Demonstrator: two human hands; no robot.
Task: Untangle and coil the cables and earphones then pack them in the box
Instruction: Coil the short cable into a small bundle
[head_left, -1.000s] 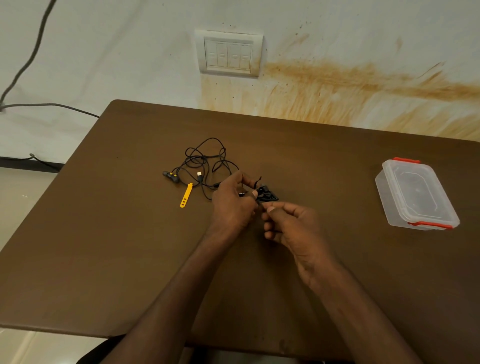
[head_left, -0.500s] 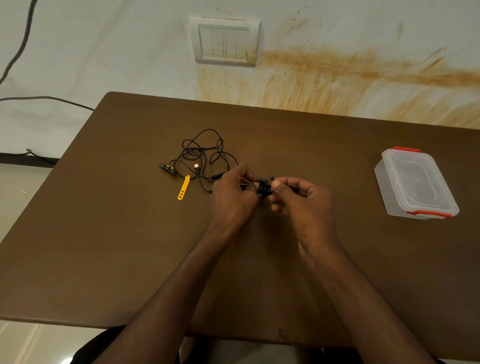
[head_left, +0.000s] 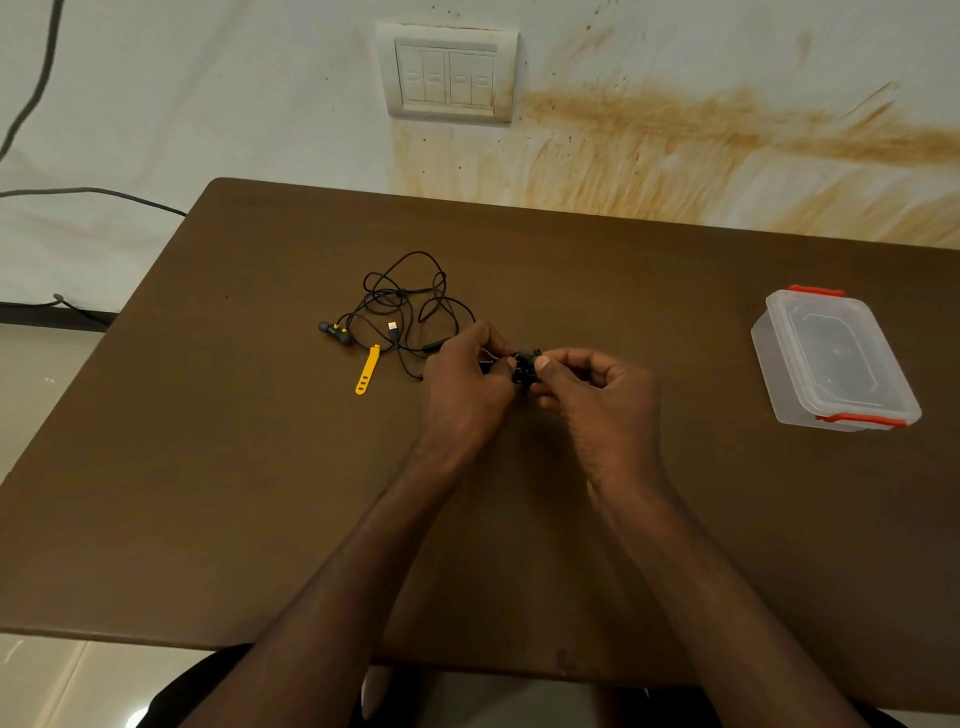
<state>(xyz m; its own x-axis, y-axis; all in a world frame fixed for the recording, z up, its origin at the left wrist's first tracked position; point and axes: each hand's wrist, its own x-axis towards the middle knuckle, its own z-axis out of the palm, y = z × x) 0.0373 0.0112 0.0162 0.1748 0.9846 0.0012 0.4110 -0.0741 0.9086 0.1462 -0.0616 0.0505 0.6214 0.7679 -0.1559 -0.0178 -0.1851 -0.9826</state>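
Observation:
A loose tangle of thin black cable (head_left: 405, 306) lies on the brown table (head_left: 208, 493), with black-and-yellow earbuds (head_left: 335, 332) at its left end and a small metal plug (head_left: 393, 326) in the middle. A yellow cable tie (head_left: 368, 370) lies beside it. My left hand (head_left: 467, 379) and my right hand (head_left: 592, 395) meet at the table's centre, both pinching a small black bundle of cable (head_left: 524, 366) between thumbs and fingertips. The bundle is mostly hidden by my fingers. A clear plastic box (head_left: 831, 358) with red clips sits closed at the right.
The table stands against a stained white wall with a switch plate (head_left: 449, 73). A grey wire (head_left: 93, 193) runs along the wall at the left. The table's front edge is near my body.
My right hand has risen and moved up to the black bundle, joining my left hand on it. The tangled cable on the table has barely shifted.

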